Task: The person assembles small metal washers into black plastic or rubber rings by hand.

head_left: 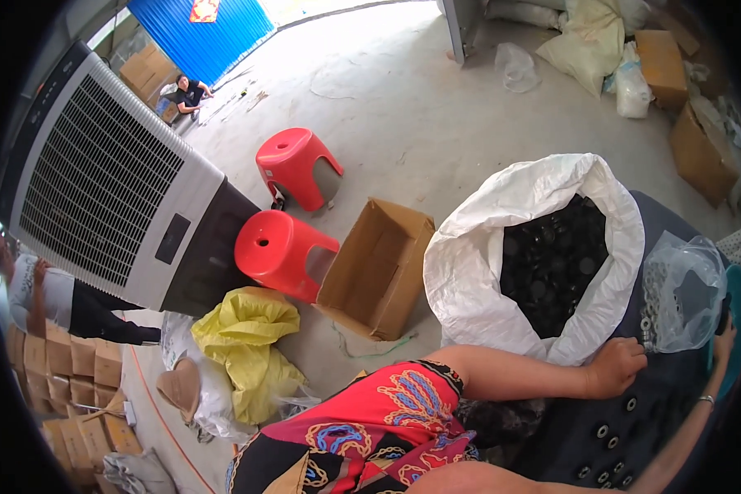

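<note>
My left hand [616, 367] is closed in a loose fist over the dark table [568, 428], at the lower edge of a clear plastic bag [690, 288]. What its fingers hold, if anything, is hidden. Beside it, several small metal rings run along the bag's edge. More dark ring-shaped parts [603, 431] with light rims lie scattered nearer me. My right hand [724, 341] is at the far right by a teal basin [740, 317], its fingers curled near something dark that I cannot make out. A white woven sack [477, 272] full of black parts [552, 263] stands beyond my left forearm.
Left of the sack stands an open cardboard box [370, 317], with two red stools [263, 247] beyond it. A yellow sack [247, 329] lies near a large air cooler [99, 173]. One person [191, 97] is far back, another [41, 292] at the left.
</note>
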`<state>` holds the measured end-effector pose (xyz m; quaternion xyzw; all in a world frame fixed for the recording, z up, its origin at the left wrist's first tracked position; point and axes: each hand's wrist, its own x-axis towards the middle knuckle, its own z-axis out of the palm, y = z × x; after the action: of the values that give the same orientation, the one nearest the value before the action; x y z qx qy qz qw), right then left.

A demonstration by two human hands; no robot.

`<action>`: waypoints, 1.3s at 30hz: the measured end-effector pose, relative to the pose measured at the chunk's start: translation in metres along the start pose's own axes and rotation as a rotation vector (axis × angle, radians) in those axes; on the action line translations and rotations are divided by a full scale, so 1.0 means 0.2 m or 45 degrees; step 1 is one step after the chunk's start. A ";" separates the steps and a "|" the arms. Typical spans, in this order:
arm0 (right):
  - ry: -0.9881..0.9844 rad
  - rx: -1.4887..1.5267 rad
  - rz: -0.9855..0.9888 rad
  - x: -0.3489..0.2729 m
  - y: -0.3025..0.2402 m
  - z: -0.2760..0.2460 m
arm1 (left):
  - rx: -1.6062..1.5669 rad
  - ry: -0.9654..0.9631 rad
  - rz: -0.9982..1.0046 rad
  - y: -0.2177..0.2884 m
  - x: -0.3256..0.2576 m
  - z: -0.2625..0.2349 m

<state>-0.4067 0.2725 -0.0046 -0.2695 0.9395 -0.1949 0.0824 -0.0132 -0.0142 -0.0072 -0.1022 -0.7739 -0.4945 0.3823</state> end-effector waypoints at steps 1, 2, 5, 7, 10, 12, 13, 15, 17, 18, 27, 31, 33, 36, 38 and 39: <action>-0.003 0.008 0.007 -0.01 0.00 0.00 | -0.014 -0.002 0.001 0.00 0.00 0.00; -0.006 0.017 0.014 -0.02 -0.01 0.00 | -0.027 -0.003 0.001 0.00 0.00 0.00; -0.013 0.042 0.032 -0.05 -0.02 -0.01 | -0.008 -0.017 0.001 0.00 0.00 0.00; -0.017 0.057 0.045 -0.07 -0.03 -0.01 | -0.010 0.003 -0.012 0.01 0.01 -0.01; -0.022 0.079 0.065 -0.11 -0.04 -0.03 | -0.015 0.016 -0.028 0.01 0.01 -0.01; -0.023 0.093 0.077 -0.13 -0.04 -0.04 | -0.017 0.011 -0.029 0.01 0.01 0.00; -0.025 0.099 0.084 -0.14 -0.04 -0.05 | -0.017 0.007 -0.028 0.01 0.01 0.00; -0.030 0.111 0.096 -0.16 -0.04 -0.06 | -0.018 0.006 -0.029 0.02 0.01 0.00; -0.036 0.125 0.104 -0.17 -0.05 -0.06 | -0.019 -0.001 -0.033 0.02 0.01 -0.01; -0.043 0.131 0.106 -0.16 -0.07 -0.05 | -0.018 0.003 -0.037 0.01 0.01 -0.01; 0.017 0.177 0.237 -0.41 -0.03 -0.22 | -0.004 -0.038 0.022 0.04 0.02 0.04; 0.035 0.215 0.231 -0.31 -0.64 -0.15 | 0.076 -0.035 -0.039 0.03 0.05 -0.04; 0.008 0.214 0.276 -0.32 -0.79 -0.19 | 0.092 -0.131 0.024 0.04 0.09 -0.09; -0.153 0.285 0.260 -0.23 -0.84 -0.10 | 0.175 -0.155 -0.022 0.00 0.07 -0.13; -0.091 0.205 0.348 -0.32 -0.71 -0.16 | 0.100 -0.171 0.076 0.03 0.08 -0.07; -0.089 0.237 0.403 -0.36 -0.68 -0.18 | 0.081 -0.182 0.083 0.05 0.08 -0.06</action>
<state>-0.2906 0.2168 0.0872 -0.1162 0.9446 -0.2560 0.1692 -0.0131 -0.0221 0.0123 -0.1502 -0.8108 -0.4483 0.3451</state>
